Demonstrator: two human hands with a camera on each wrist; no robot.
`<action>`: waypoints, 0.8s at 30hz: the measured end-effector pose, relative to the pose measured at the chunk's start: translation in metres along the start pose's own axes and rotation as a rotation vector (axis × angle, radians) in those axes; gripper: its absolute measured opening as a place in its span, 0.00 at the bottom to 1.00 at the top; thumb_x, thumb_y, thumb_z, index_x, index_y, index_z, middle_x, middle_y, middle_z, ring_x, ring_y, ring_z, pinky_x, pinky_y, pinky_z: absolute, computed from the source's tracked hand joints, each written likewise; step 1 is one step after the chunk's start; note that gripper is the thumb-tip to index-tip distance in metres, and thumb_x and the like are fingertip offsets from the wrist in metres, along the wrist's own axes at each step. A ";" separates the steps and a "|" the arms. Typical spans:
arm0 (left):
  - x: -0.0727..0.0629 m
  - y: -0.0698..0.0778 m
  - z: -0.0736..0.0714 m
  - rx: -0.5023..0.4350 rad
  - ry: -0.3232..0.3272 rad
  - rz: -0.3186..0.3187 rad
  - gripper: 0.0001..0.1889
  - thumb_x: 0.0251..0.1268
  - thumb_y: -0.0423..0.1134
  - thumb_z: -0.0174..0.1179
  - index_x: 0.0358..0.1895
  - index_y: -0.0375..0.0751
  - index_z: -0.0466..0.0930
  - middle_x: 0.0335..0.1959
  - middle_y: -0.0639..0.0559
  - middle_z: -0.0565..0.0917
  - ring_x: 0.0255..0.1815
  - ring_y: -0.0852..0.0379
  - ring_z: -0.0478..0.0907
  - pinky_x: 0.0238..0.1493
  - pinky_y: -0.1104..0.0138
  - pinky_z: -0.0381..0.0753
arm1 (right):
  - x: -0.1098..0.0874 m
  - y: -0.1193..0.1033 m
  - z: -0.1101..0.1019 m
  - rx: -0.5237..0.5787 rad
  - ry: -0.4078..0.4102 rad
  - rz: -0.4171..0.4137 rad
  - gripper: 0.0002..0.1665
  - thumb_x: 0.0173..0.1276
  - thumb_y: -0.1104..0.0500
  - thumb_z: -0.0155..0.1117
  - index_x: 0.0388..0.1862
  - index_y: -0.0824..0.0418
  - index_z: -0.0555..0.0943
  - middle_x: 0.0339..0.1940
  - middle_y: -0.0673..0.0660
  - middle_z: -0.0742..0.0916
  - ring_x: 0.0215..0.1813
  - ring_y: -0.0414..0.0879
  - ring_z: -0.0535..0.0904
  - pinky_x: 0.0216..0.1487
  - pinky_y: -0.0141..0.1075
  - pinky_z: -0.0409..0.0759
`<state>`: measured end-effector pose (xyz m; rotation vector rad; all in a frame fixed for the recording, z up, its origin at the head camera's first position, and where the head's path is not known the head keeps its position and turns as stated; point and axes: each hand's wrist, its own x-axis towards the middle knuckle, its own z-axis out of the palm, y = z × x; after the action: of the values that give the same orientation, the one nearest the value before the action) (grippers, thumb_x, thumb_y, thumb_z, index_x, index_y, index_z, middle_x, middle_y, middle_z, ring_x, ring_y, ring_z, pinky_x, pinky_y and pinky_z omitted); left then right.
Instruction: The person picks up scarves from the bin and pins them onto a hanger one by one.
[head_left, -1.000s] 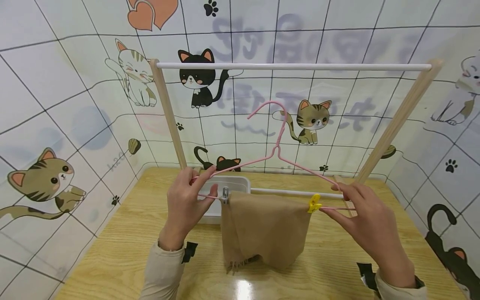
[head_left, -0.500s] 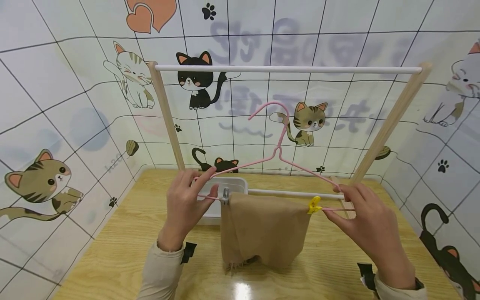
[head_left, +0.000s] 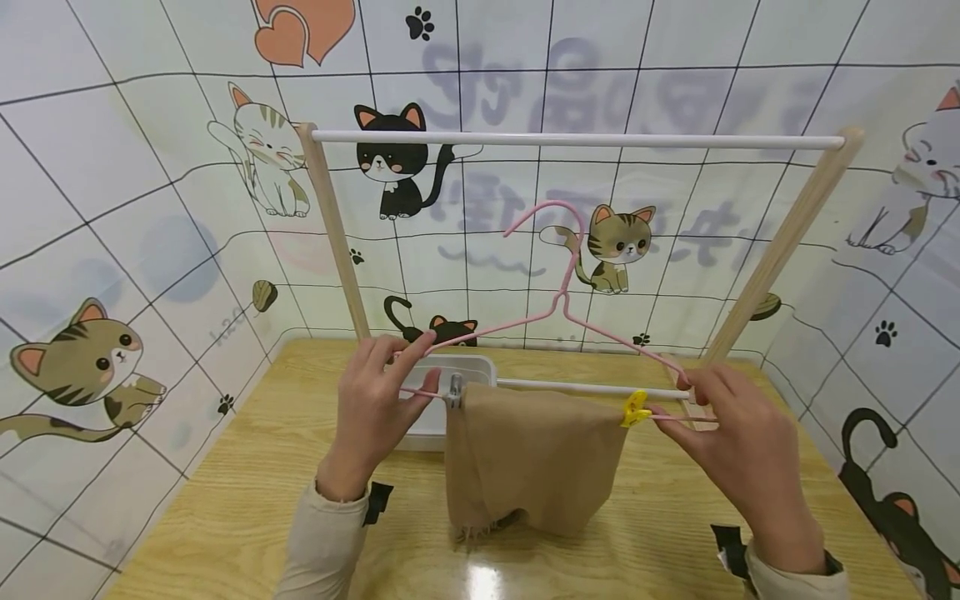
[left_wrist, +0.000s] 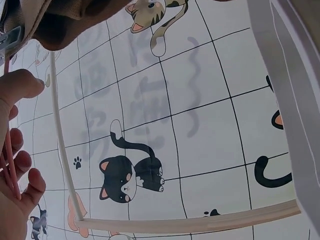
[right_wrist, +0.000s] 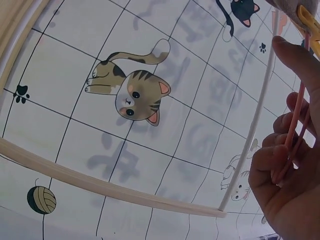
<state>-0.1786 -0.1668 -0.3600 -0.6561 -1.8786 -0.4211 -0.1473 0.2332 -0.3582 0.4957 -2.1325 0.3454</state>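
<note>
A pink clothes hanger is held up by both hands, its hook pointing upward. My left hand grips its left corner, and my right hand grips the right corner. In both wrist views, fingers curl round the pink wire. Over the hanger's lower bar hangs a brown fringed cloth, like a small scarf. A grey clip fastens the cloth on the left, near my left thumb. On the right a yellow clip fastens it, close to my right thumb.
Behind the hanger stands a rack with wooden posts and a white top rod. A white plastic bin sits on the wooden table behind the cloth's left side. Cat-patterned sheeting surrounds the table.
The hanger and cloth have shifted very slightly to the right in the head view, both hands still gripping. The head view itself has moved a little.
</note>
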 end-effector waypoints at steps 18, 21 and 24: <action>0.008 -0.022 -0.018 -0.010 -0.227 -0.043 0.51 0.38 0.46 0.86 0.71 0.37 0.71 0.53 0.35 0.75 0.53 0.35 0.73 0.55 0.44 0.72 | 0.001 0.003 -0.011 0.031 -0.022 0.143 0.51 0.60 0.17 0.46 0.42 0.63 0.83 0.33 0.58 0.82 0.34 0.46 0.69 0.29 0.27 0.58; 0.009 -0.025 -0.019 -0.014 -0.210 -0.046 0.52 0.38 0.48 0.85 0.71 0.37 0.70 0.54 0.33 0.76 0.54 0.35 0.74 0.56 0.44 0.73 | 0.000 0.004 -0.012 0.036 -0.018 0.154 0.51 0.60 0.17 0.47 0.43 0.64 0.83 0.32 0.58 0.81 0.35 0.46 0.68 0.30 0.27 0.58; 0.010 -0.029 -0.021 -0.032 -0.191 -0.060 0.51 0.41 0.48 0.84 0.72 0.36 0.70 0.55 0.32 0.76 0.54 0.35 0.74 0.56 0.44 0.74 | 0.001 0.005 -0.013 0.031 -0.010 0.153 0.51 0.60 0.17 0.47 0.43 0.63 0.83 0.32 0.57 0.81 0.34 0.46 0.68 0.29 0.27 0.58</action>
<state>-0.1841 -0.1991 -0.3426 -0.6827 -2.0805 -0.4408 -0.1413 0.2430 -0.3504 0.3536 -2.1831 0.4637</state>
